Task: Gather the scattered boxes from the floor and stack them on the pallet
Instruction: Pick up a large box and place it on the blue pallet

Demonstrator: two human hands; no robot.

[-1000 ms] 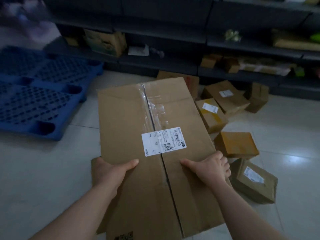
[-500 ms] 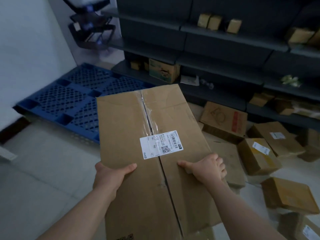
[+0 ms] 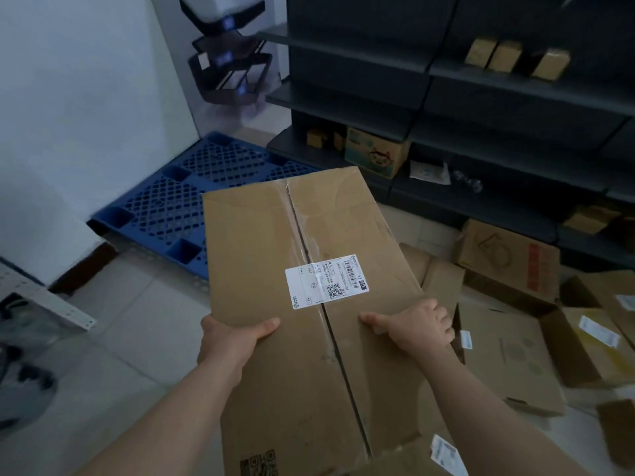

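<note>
Fingers (image 3: 438,317) wrapping box (image 3: 257,242) sides, thumbs (image 3: 266,327) on top

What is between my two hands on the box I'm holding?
Head view: the centre seam of the cardboard box runs between left hand and right hand, with the shipping label just beyond.

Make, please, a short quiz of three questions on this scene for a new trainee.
1. True or false: the left hand and the right hand both hold the large brown cardboard box, with the thumbs on its top.
2. Where does the blue plastic lattice pallet lie? A) on the floor beside the white wall; B) up on a shelf; C) in the person's hands.
3. What is stuck over the taped centre seam of the large box?
Key: 1 true; 2 A; 3 a white printed shipping label.
</note>
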